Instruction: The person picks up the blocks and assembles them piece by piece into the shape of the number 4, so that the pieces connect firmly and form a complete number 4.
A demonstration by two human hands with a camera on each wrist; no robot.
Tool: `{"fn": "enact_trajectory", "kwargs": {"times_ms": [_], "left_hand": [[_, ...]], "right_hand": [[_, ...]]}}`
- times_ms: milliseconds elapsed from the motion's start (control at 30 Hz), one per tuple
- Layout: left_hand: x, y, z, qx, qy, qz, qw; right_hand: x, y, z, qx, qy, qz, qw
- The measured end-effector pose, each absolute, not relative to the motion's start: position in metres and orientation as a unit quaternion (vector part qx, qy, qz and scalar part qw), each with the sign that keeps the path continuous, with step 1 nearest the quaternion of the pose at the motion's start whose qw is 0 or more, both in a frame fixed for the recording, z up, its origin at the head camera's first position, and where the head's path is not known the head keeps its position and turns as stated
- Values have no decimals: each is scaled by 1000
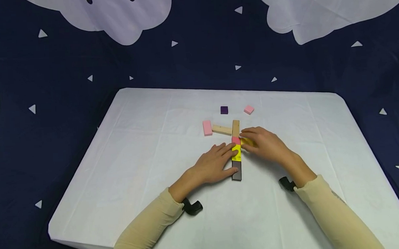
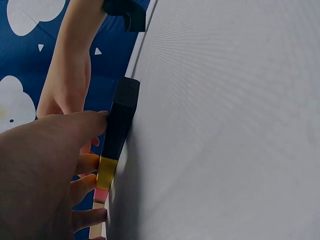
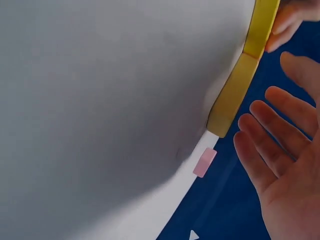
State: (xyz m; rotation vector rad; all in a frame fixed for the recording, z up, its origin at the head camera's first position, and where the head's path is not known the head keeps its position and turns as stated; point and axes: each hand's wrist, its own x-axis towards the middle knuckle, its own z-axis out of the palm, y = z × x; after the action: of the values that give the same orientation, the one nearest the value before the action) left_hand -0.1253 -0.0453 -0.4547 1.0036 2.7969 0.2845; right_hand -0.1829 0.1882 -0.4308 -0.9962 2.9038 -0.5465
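Note:
A straight row of blocks lies on the table: a black block point(image 1: 236, 171) nearest, then a yellow block point(image 1: 237, 155), a small pinkish-red block point(image 1: 235, 140) and a wooden block point(image 1: 236, 127). My left hand point(image 1: 214, 164) rests along the row's left side, its thumb at the black block and extended fingers over the yellow part. A golden-yellow block point(image 3: 232, 95) juts out from the row's right side. Around it is my right hand point(image 1: 266, 144), fingers fairly straight; whether they touch it I cannot tell. Another wooden block point(image 1: 222, 130) meets the row's far left side.
A pink block point(image 1: 207, 128) lies at the left end of the slanting wooden piece. Farther back are a dark purple block point(image 1: 224, 110) and a small pink block point(image 1: 249, 109). White cloth covers the table point(image 1: 121, 160); behind hangs a navy cloth point(image 1: 204, 62) with clouds.

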Motion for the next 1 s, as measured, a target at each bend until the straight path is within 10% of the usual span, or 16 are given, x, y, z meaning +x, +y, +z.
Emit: {"fn": "enact_trajectory", "kwargs": {"times_ms": [1000], "left_hand": [[-125, -45, -457, 334, 935, 99, 71]], "right_hand": [[-157, 188, -441, -416, 905, -90, -14]]}}
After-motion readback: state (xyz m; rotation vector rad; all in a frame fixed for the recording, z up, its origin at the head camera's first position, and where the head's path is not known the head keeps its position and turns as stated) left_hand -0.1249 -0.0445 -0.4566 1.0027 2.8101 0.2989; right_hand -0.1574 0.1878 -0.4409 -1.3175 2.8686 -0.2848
